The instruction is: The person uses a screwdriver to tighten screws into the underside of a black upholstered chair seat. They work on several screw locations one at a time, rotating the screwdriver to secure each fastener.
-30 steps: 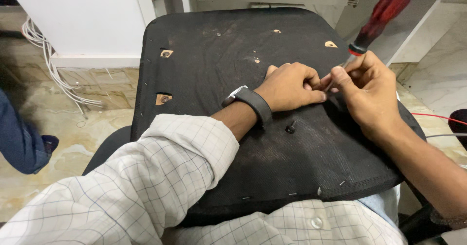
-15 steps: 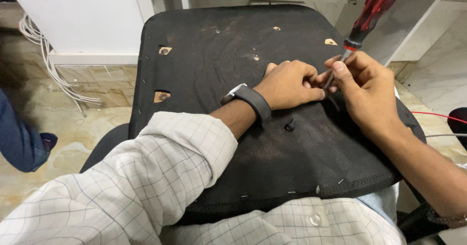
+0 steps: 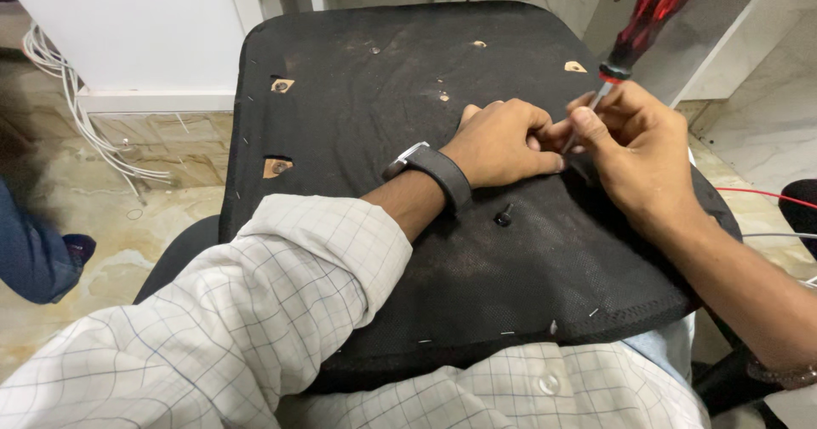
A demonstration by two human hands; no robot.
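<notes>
While the red-handled screwdriver with a clear red and black grip [image 3: 634, 33] stood tilted toward the upper right of the frame, its thin metal shaft ran down into the fingers of the right hand [image 3: 634, 144], which were curled and pinched around the shaft just below the handle. The tip itself was hidden between the two hands, so where it met the surface could not be told. The left hand [image 3: 502, 144] lay knuckles-up right beside it, fingers bunched together and pressed onto the dusty black fabric-covered seat panel [image 3: 383, 97], its fingertips touching those of the right hand at the shaft. A dark wristwatch with a wide black band [image 3: 434, 174] sat on the left wrist.

Just below the left hand, a small black screw [image 3: 504, 217] lay loose on the fabric. The panel rested across the person's lap and filled the middle of the frame; tan cut-out holes [image 3: 277, 167] showed wood through the cloth at its left edge and upper right. A white checked shirt sleeve [image 3: 255, 310] covered the left arm in the lower left. Beyond the panel, at the upper left, a bundle of white cables [image 3: 81, 114] trailed across the marbled floor [image 3: 102, 233], and a red wire [image 3: 766, 195] ran along the right edge.
</notes>
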